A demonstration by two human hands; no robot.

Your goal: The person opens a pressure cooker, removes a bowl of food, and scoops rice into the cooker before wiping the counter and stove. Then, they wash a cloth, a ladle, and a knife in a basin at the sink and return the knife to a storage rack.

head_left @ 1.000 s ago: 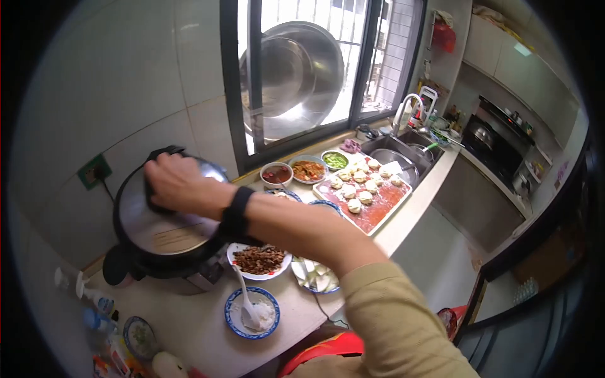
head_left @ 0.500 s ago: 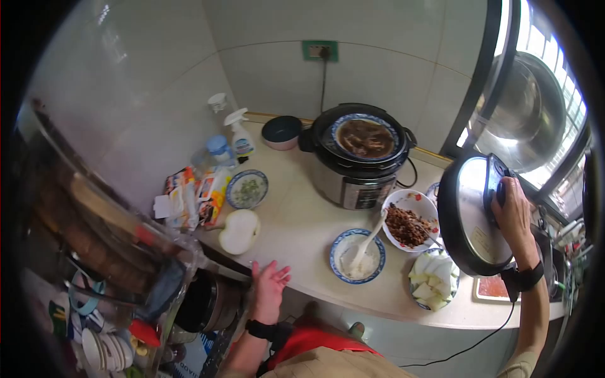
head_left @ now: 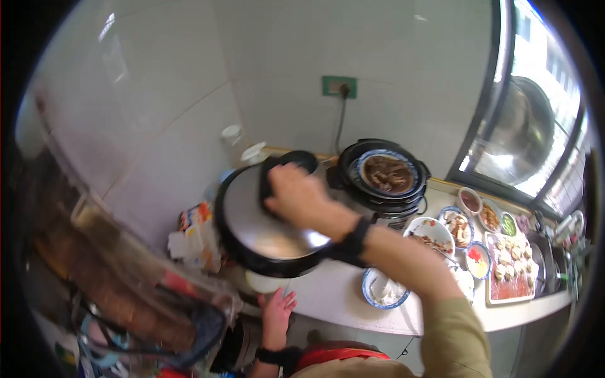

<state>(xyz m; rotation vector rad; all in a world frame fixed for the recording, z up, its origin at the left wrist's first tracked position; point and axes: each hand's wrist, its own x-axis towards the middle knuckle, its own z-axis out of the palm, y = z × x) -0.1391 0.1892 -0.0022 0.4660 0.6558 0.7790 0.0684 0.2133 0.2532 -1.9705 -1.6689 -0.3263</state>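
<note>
A large round lid with a silvery top and black rim [head_left: 252, 208] is held over the left part of the counter. My right hand [head_left: 299, 198] is wrapped round its black handle, a little blurred. Below the lid, near the counter's front edge, my left hand [head_left: 277, 315] has its fingers apart and holds nothing. The cooker [head_left: 384, 205] stands at the back, with a blue-rimmed plate of dark food [head_left: 387, 175] on it. Under the lid, a pale cut piece [head_left: 263, 281] shows partly.
Right of the cooker stand a flowered bowl of brown bits [head_left: 430, 239], a bowl of white powder [head_left: 384, 288], several small dishes and a tray [head_left: 512, 291] beside the sink. Packets [head_left: 195, 236] lie at the left. A plugged cord [head_left: 341, 123] hangs behind the cooker.
My right hand has carried the lid from the right side across to the left, where it now covers the small bowls. My left hand is slightly lower. The view has shifted, showing more dishes at right.
</note>
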